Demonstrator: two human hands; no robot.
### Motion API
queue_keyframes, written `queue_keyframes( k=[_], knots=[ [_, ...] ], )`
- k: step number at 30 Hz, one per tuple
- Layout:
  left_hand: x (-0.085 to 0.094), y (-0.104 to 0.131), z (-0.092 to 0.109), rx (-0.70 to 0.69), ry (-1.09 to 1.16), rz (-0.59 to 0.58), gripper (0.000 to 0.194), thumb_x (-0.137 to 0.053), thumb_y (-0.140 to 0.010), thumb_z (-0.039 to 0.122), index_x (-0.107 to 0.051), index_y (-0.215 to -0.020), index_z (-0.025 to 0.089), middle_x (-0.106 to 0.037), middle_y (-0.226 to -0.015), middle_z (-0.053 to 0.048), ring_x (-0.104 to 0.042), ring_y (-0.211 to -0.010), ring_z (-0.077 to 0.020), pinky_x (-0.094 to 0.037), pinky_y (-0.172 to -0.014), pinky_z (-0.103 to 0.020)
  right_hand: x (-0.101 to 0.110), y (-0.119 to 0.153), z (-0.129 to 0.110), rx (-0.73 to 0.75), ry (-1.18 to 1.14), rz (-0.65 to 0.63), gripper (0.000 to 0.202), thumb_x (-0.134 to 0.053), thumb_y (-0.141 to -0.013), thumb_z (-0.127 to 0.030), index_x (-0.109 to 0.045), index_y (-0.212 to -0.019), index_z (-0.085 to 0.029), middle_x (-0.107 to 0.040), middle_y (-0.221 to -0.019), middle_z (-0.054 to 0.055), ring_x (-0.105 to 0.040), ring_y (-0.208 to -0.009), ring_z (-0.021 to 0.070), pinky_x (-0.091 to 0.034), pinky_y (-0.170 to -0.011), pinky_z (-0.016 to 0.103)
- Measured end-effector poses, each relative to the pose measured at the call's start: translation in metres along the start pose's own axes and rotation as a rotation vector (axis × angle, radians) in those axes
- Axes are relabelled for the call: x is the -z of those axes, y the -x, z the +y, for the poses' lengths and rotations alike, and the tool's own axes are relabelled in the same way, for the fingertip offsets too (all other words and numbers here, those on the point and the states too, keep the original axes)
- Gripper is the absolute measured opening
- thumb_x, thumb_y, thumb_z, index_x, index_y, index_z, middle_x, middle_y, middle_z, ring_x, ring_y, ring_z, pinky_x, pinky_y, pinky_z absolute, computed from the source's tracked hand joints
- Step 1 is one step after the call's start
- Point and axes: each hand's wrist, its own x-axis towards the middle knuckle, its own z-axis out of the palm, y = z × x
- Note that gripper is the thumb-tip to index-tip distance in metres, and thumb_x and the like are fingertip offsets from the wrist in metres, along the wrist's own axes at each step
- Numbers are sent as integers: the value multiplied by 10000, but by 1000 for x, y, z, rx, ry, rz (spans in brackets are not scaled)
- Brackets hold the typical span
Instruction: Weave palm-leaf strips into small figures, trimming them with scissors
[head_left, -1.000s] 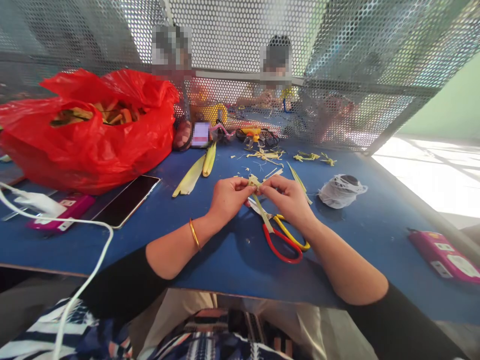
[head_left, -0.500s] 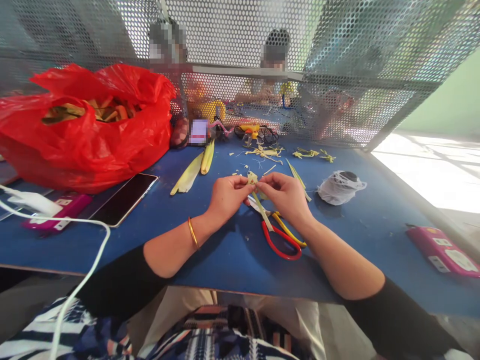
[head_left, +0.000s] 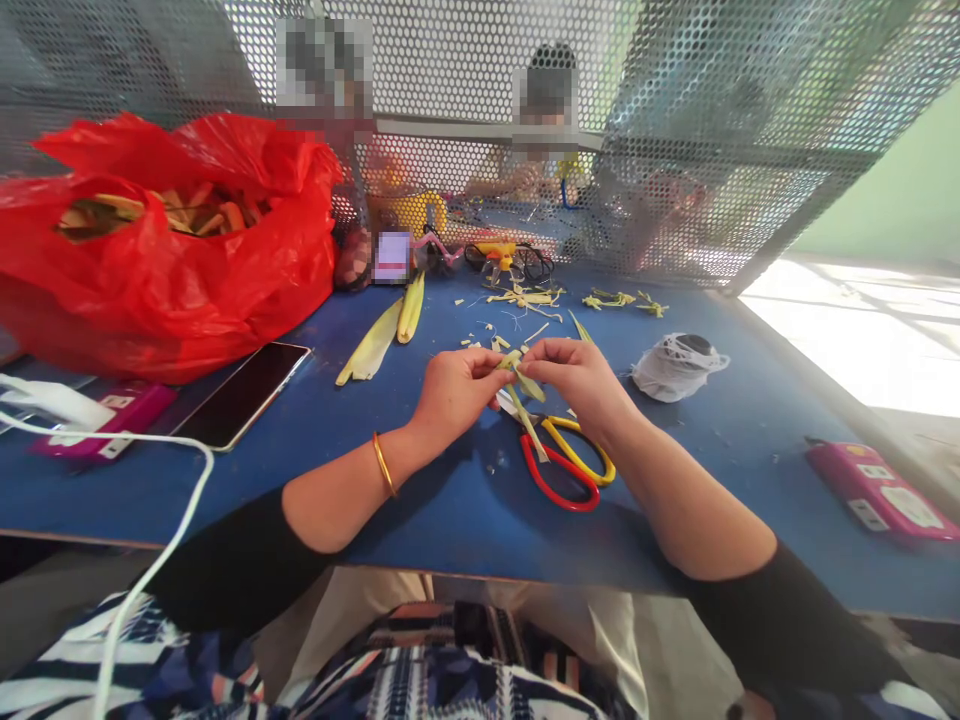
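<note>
Pinched between the fingertips of my left hand (head_left: 459,392) is a pale green strip of husk or leaf (head_left: 529,425), its long tail hanging down toward me. My right hand (head_left: 574,378) is closed at the strip's upper end, thumb and forefinger on a folded piece of it. The two hands almost meet. Beneath them lie scissors (head_left: 561,495) with one red and one yellow handle loop, their blades partly hidden by the strip and my left fingers. Small cut scraps (head_left: 487,342) are scattered just beyond my fingertips.
A red plastic bag (head_left: 172,300) of dry strips stands at left, near a phone (head_left: 244,398) and a white cable (head_left: 176,530). Husk pieces (head_left: 382,340) lie left of centre. At right are a wrapped thread spool (head_left: 679,367) and a pink box (head_left: 877,490). A perforated metal screen (head_left: 465,60) borders the back.
My right hand has shifted slightly, and a folded flap of the strip now shows beneath its fingers. My left hand keeps its pinch. The whole view has moved a little.
</note>
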Motion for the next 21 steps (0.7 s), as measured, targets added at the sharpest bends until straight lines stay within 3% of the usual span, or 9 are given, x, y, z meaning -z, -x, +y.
queue_keyframes(
  k=[3,8,11,15,21],
  knots=[
    [0,1,-2,-19,-24,-20,101,-671,-733,165,-749,-797,156,-702,-649,6,-559,-451,-86,-444,-476,-202,-2,0,3,21,62,9,187,-631,-630,-358,-589,-606,-177,-514,-540,-37,-414,-553,105,-322,-565,270],
    [0,2,1,-31,-45,-67,130,-659,-745,172,-766,-818,165,-710,-671,-3,-557,-451,-85,-430,-483,-203,-3,1,5,120,183,137,114,-593,-659,-294,-576,-711,-195,-536,-565,-48,-451,-530,110,-336,-534,264],
    [2,3,4,-30,-71,-107,149,-645,-752,158,-777,-820,173,-701,-650,3,-548,-447,-82,-423,-483,-198,-1,2,0,73,57,26,187,-594,-631,-255,-618,-802,-182,-565,-577,-48,-484,-534,115,-378,-547,266],
    [3,3,5,-34,-64,-140,144,-641,-755,151,-776,-800,172,-695,-644,8,-541,-448,-79,-422,-479,-193,0,4,-7,42,-50,-71,134,-591,-644,-281,-647,-682,-165,-614,-607,-12,-523,-576,121,-417,-587,270],
    [2,5,10,21,-3,-251,100,-660,-741,151,-759,-732,157,-654,-580,13,-510,-429,-67,-380,-454,-184,1,4,-5,57,-77,60,152,-680,-625,-305,-625,-594,-167,-572,-567,-22,-472,-548,95,-381,-543,244]
  ],
)
